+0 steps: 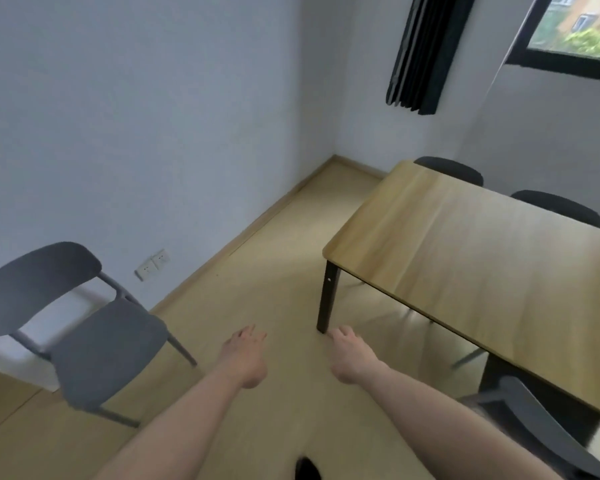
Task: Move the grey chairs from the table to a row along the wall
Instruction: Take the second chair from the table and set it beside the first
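Head view, largest first: pale grey walls [153,116] meeting in a corner, light wood-look floor [264,265] below. Wooden table [482,258] with a dark leg [327,299] filling the right side. One grey chair [94,327] at lower left, close to the left wall, well apart from the table, backrest toward the wall and seat facing into the room (blurred by motion). Two more dark grey chairs, far side of the table, only backrests showing: far chair [454,169] nearer the corner, second chair [561,207] to its right. Curved grey back of a fourth chair [534,420] at the near edge of the table, lower right. Black-framed window [575,39] at upper right, dark bunched blind [423,53] beside it. Double wall socket [152,265] low on the left wall, just beyond the lone chair. Left hand [243,355] and right hand [352,355] both stretched forward over bare floor, apart from each other, fingers loose and extended, holding nothing, touching no chair.
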{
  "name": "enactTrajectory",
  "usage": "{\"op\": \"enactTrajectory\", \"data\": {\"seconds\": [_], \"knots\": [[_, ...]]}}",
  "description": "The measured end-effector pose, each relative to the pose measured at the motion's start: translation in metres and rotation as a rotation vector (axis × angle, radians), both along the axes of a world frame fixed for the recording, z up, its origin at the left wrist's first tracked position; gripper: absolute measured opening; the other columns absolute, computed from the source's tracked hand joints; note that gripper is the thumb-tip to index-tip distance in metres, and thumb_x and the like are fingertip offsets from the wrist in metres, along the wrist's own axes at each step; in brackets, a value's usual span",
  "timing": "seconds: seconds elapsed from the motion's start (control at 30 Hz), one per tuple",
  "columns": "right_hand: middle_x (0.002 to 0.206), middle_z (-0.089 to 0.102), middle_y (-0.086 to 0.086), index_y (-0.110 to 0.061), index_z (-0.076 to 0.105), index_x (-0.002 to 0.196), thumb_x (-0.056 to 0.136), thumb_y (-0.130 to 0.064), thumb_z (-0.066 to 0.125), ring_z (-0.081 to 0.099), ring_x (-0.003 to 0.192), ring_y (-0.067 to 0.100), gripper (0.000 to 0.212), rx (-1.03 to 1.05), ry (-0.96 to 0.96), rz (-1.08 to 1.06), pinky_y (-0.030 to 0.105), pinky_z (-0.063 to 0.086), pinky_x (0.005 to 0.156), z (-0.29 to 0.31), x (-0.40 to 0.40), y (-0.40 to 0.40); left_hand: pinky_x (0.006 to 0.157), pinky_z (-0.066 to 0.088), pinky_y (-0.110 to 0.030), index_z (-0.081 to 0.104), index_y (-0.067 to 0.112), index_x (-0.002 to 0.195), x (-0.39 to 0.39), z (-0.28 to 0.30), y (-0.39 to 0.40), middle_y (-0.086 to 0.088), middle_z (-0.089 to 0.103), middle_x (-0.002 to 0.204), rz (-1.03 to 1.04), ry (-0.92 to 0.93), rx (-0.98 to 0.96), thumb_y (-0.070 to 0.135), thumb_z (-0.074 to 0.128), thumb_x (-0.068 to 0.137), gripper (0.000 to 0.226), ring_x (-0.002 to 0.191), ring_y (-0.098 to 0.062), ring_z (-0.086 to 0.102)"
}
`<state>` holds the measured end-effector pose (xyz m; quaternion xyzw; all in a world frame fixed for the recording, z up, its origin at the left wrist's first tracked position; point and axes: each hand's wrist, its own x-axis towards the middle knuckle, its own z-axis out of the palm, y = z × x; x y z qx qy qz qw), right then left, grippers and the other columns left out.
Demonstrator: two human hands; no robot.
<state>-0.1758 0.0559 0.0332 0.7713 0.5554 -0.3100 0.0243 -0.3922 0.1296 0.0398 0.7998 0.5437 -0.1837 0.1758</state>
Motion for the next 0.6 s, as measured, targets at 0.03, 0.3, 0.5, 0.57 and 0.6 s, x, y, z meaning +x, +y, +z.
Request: {"op": "enactTrajectory", "data": {"seconds": [0.03,0.3,0.5,0.57,0.6], "knots": [[0.152,0.028,0.008,-0.017,0.028,0.15,0.083,-0.007,0.052,0.039,0.134,0.034,0.072,0.004,-0.003,-0.004,0.041,0.04,0.109,0.001,0.003,-0.015,0.121,0.019,-0.041,0.018,0.022,0.156,0.004,0.001,-0.01,-0.003,0.007,0.165,-0.018,-0.007,-0.006,0.025,0.047,0.093,0.069,0.149,-0.027,0.016],[0.153,0.025,0.008,-0.018,0.026,0.151,0.084,-0.009,0.054,0.039,0.132,0.033,0.073,-0.059,-0.049,-0.027,0.037,0.04,0.108,0.007,0.03,-0.134,0.118,0.024,-0.043,0.028,0.018,0.15,0.015,-0.01,-0.113,-0.009,0.021,0.159,-0.031,-0.02,-0.071,0.026,0.054,0.09,0.066,0.144,-0.03,0.025],[0.156,0.022,0.008,-0.02,0.025,0.151,0.083,-0.008,0.051,0.036,0.136,0.032,0.074,-0.032,-0.078,-0.061,0.038,0.038,0.11,0.016,0.055,-0.182,0.12,0.023,-0.044,0.025,0.02,0.153,0.035,-0.002,-0.157,-0.008,0.014,0.163,-0.04,-0.024,-0.06,0.024,0.055,0.09,0.069,0.146,-0.03,0.022],[0.156,0.022,0.007,-0.02,0.025,0.151,0.083,-0.008,0.05,0.036,0.136,0.032,0.074,-0.009,-0.072,-0.068,0.039,0.041,0.108,0.019,0.067,-0.193,0.12,0.021,-0.044,0.024,0.02,0.154,0.05,0.002,-0.167,-0.007,0.011,0.164,-0.041,-0.025,-0.051,0.025,0.056,0.091,0.071,0.147,-0.03,0.02],[0.156,0.022,0.006,-0.02,0.025,0.151,0.083,-0.008,0.049,0.035,0.136,0.032,0.074,-0.001,-0.069,-0.071,0.04,0.044,0.105,0.021,0.075,-0.197,0.121,0.021,-0.044,0.023,0.02,0.154,0.058,0.003,-0.171,-0.007,0.011,0.164,-0.044,-0.024,-0.047,0.025,0.056,0.091,0.071,0.147,-0.03,0.019]]}}
